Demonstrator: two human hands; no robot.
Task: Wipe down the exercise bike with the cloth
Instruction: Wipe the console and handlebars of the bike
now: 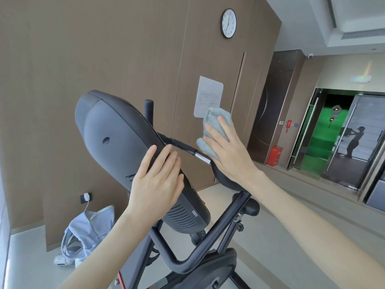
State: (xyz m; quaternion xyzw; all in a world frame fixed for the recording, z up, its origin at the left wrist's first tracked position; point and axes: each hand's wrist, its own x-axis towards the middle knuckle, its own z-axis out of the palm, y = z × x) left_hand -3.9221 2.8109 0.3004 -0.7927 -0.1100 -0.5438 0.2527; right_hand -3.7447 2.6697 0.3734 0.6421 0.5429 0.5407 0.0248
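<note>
Evidently soft and limp, the cloth (216, 130) handles best pinned beneath the flat-open right hand (227, 151) on the handlebar (187, 148), while the open left hand (158, 180) steadies the rigid console (116, 138).

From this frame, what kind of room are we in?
Likely a gym or fitness room: an exercise bike up close, a person on other equipment beyond the glass doors, and a wall clock.

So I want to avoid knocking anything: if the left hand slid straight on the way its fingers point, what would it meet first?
Probably the handlebar stem: the left hand lies on the console edge, fingers pointing up toward it. Depth is unclear, so it might pass alongside.
</note>
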